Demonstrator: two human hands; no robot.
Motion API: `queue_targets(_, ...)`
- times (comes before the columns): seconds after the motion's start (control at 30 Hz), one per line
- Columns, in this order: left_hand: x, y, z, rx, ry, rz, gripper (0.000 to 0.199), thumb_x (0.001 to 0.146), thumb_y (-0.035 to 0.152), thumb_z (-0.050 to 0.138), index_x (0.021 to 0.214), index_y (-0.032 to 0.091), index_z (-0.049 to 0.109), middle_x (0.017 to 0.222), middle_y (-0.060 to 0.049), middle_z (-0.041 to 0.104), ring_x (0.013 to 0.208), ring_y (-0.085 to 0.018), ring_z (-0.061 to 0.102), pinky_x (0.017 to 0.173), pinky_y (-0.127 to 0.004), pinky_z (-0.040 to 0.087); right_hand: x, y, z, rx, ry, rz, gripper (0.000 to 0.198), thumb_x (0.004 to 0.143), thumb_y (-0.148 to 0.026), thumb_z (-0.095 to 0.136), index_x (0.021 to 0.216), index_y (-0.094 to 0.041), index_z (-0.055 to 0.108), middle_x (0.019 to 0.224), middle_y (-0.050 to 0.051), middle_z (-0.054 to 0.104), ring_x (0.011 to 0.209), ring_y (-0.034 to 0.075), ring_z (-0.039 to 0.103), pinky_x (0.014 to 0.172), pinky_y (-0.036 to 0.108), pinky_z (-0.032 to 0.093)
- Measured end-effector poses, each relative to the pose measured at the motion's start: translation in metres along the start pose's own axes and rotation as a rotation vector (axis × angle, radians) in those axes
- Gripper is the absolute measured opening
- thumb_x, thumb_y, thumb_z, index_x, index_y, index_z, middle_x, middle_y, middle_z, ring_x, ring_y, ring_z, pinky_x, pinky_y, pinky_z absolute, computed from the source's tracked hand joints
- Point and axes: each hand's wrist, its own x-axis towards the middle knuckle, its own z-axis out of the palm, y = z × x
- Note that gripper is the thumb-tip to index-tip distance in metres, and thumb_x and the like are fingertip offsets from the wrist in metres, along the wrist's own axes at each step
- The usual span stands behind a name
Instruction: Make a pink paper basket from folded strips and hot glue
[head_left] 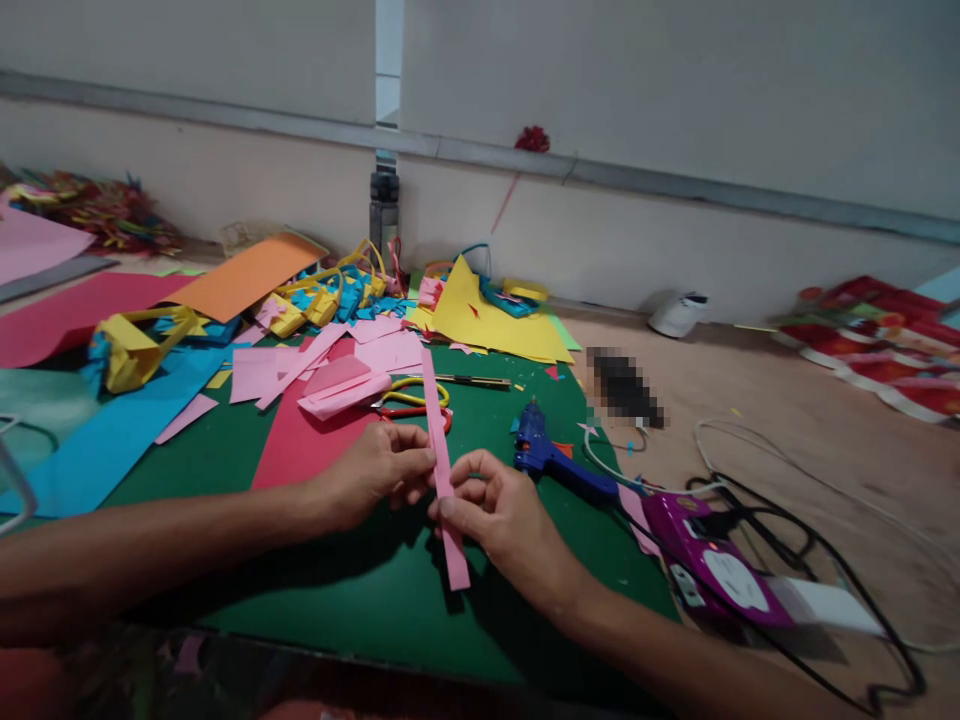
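Note:
A narrow pink paper strip (455, 555) runs nearly upright between both hands, above the green tabletop (315, 590). My left hand (382, 465) pinches it near the middle, thumb against its left edge. Lower down, my right hand (499, 505) grips the same strip between thumb and fingers. Just beyond the strip lie scissors with yellow and red handles (409, 411), partly covered by it. Pink paper pieces (345, 395) overlap a red sheet (292, 455) on the left. To the right of my right hand rests a blue glue gun (534, 445).
A purple power strip (709, 560) with tangled cables sits at the right. Yellow sheets (484, 315), an orange sheet (251, 275) and folded yellow-and-blue paper baskets (142, 345) crowd the back and left. A dark bottle (384, 215) stands by the wall; a white cup-like object (679, 314) lies farther right.

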Motion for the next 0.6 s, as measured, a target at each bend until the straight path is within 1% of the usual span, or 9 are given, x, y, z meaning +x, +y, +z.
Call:
queue_targets(0.07, 0.000, -0.001, -0.001, -0.017, -0.018, 0.016, 0.021, 0.074, 0.033, 0.059, 0.066, 0.015, 0.053, 0.049, 0.003, 0.052, 0.041, -0.007, 0.046, 0.040, -0.017, 0.031, 0.001, -0.001, -0.001, -0.003, -0.006, 0.020, 0.022, 0.066, -0.025, 0.064, 0.081, -0.019, 0.049, 0.058, -0.004, 0.060, 0.050, 0.009, 0.049, 0.049, 0.022, 0.034)
queue_targets(0.17, -0.002, -0.001, -0.002, 0.007, 0.007, 0.082, 0.029, 0.078, 0.042, 0.056, 0.068, 0.015, 0.054, 0.054, 0.001, 0.053, 0.045, -0.008, 0.049, 0.043, -0.018, 0.036, 0.003, -0.001, -0.001, -0.054, -0.028, 0.019, 0.014, 0.067, -0.024, 0.062, 0.070, -0.018, 0.051, 0.053, -0.004, 0.058, 0.046, 0.007, 0.046, 0.046, 0.020, 0.032)
queue_targets(0.3, -0.004, 0.003, 0.002, 0.181, 0.064, 0.159, 0.033, 0.077, 0.044, 0.057, 0.061, 0.014, 0.052, 0.050, 0.002, 0.049, 0.044, -0.008, 0.044, 0.042, -0.019, 0.033, 0.003, 0.001, 0.001, -0.163, -0.095, 0.005, 0.010, 0.067, -0.021, 0.057, 0.059, -0.017, 0.051, 0.049, -0.005, 0.052, 0.045, 0.007, 0.043, 0.045, 0.020, 0.031)
queue_targets(0.37, -0.002, 0.011, -0.002, 0.252, 0.062, 0.181, 0.037, 0.081, 0.046, 0.050, 0.059, 0.015, 0.049, 0.048, 0.002, 0.048, 0.043, -0.008, 0.043, 0.043, -0.020, 0.033, 0.003, 0.000, 0.000, -0.217, -0.139, 0.005, 0.012, 0.068, -0.020, 0.055, 0.056, -0.017, 0.051, 0.048, -0.005, 0.050, 0.045, 0.007, 0.041, 0.044, 0.020, 0.031)
queue_targets(0.43, 0.004, 0.025, -0.015, 0.416, 0.100, 0.229, 0.041, 0.086, 0.046, 0.038, 0.060, 0.016, 0.050, 0.051, 0.000, 0.051, 0.045, -0.010, 0.046, 0.045, -0.021, 0.035, 0.004, -0.003, -0.002, -0.247, -0.115, -0.010, 0.016, 0.068, -0.021, 0.055, 0.054, -0.018, 0.049, 0.048, -0.005, 0.047, 0.044, 0.006, 0.039, 0.043, 0.020, 0.029)
queue_targets(0.47, 0.008, 0.034, -0.026, 0.607, 0.190, 0.299, 0.039, 0.087, 0.041, 0.036, 0.064, 0.015, 0.053, 0.056, -0.001, 0.054, 0.050, -0.011, 0.049, 0.048, -0.021, 0.037, 0.004, -0.006, -0.004, -0.248, -0.082, -0.021, 0.018, 0.069, -0.022, 0.056, 0.053, -0.018, 0.048, 0.047, -0.006, 0.046, 0.044, 0.006, 0.039, 0.043, 0.020, 0.028)
queue_targets(0.5, 0.013, 0.043, -0.040, 0.825, 0.348, 0.369, 0.034, 0.086, 0.038, 0.039, 0.066, 0.015, 0.055, 0.063, -0.003, 0.058, 0.056, -0.012, 0.052, 0.053, -0.021, 0.038, 0.005, -0.008, -0.006, -0.238, -0.048, -0.030, 0.019, 0.070, -0.025, 0.058, 0.054, -0.018, 0.048, 0.048, -0.006, 0.045, 0.044, 0.006, 0.039, 0.043, 0.020, 0.029)
queue_targets(0.57, 0.022, 0.060, -0.071, 0.937, 0.518, 0.394, 0.020, 0.081, 0.031, 0.047, 0.081, 0.016, 0.059, 0.083, -0.006, 0.063, 0.075, -0.016, 0.055, 0.063, -0.023, 0.039, 0.008, -0.014, -0.010, -0.202, 0.006, -0.045, 0.022, 0.070, -0.030, 0.060, 0.056, -0.018, 0.049, 0.049, -0.006, 0.045, 0.045, 0.007, 0.040, 0.043, 0.020, 0.030)
queue_targets(0.6, 0.026, 0.065, -0.086, 0.980, 0.583, 0.382, 0.017, 0.078, 0.030, 0.050, 0.082, 0.016, 0.058, 0.087, -0.007, 0.062, 0.080, -0.019, 0.054, 0.065, -0.025, 0.037, 0.010, -0.016, -0.011, -0.185, 0.021, -0.048, 0.022, 0.070, -0.032, 0.060, 0.057, -0.019, 0.049, 0.049, -0.006, 0.046, 0.045, 0.007, 0.041, 0.044, 0.020, 0.032)
